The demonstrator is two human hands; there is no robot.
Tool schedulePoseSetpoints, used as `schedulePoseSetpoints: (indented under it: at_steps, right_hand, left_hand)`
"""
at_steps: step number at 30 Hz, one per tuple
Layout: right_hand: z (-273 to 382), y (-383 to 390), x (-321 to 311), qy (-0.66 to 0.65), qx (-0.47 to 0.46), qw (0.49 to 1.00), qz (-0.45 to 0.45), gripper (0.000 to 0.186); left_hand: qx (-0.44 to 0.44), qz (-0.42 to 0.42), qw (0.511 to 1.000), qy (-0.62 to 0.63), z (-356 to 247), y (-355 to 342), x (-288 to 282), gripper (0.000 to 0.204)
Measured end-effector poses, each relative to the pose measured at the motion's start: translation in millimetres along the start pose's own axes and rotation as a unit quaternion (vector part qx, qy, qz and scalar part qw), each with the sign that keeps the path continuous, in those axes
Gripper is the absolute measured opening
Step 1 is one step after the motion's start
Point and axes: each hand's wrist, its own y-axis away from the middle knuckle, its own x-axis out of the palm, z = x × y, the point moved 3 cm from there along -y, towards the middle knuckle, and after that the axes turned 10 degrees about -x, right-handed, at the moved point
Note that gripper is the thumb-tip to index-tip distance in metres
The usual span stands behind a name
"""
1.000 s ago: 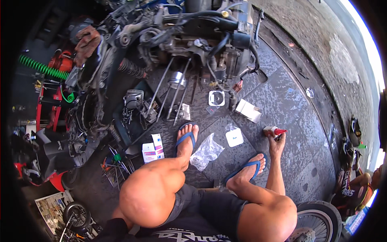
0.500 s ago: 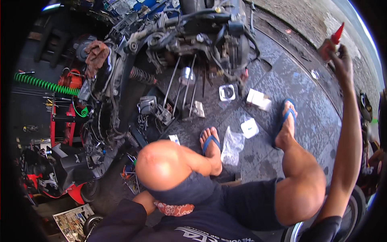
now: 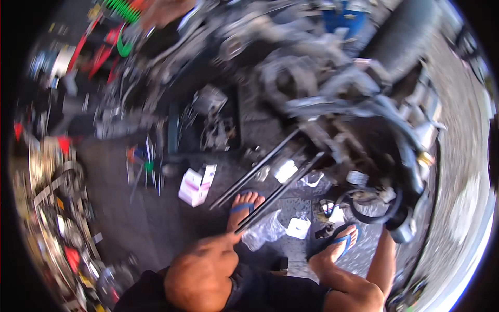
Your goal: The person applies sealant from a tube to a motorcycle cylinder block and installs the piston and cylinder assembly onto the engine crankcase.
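Observation:
My right forearm (image 3: 383, 260) rises beside my right knee and passes behind a dark curved pipe (image 3: 403, 226) of the engine (image 3: 343, 125). The hand at its end is hidden there, so its fingers and anything in them do not show. Nearest to it are the pipe and a black ring-shaped part (image 3: 371, 213). My left hand is out of the picture. Two long metal studs (image 3: 260, 166) stick out of the engine toward my left foot. Motion blurs much of the engine.
A dark tray (image 3: 171, 135) holds greasy metal parts. An open white-and-pink box (image 3: 195, 187), a clear plastic bag (image 3: 262, 229) and a white square packet (image 3: 298, 228) lie on the floor. Tools (image 3: 148, 164) lie at the left. A reddish-brown rag (image 3: 165, 11) hangs at the top.
My view has swung and come closer to the engine. My right hand, raised at the right with a red-nozzled tube, has gone behind the engine parts. That tube no longer shows.

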Motion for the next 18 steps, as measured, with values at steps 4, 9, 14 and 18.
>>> schedulePoseSetpoints:
  at_steps: [4,9,14,18]
  right_hand:
    - [38.1,12.3,21.2,0.038,0.03,0.999,0.013,0.048]
    - [86.6,-18.6,56.8,0.095,-0.023,0.995,0.032,0.056]
    - [46.8,-88.8,94.6,-0.002,0.073,0.997,-0.029,0.068]
    - [41.9,-75.1,105.1,-0.064,0.14,0.987,-0.05,0.067]
  left_hand:
    - [0.023,-0.045,0.999,0.011,-12.9,15.4,12.4,0.026]
    - [0.004,-0.124,0.989,0.085,35.4,53.8,22.2,0.024]
    - [-0.123,-0.207,0.956,0.169,134.9,157.8,54.2,0.023]
    - [-0.163,-0.268,0.921,0.232,162.1,240.2,86.6,0.023]
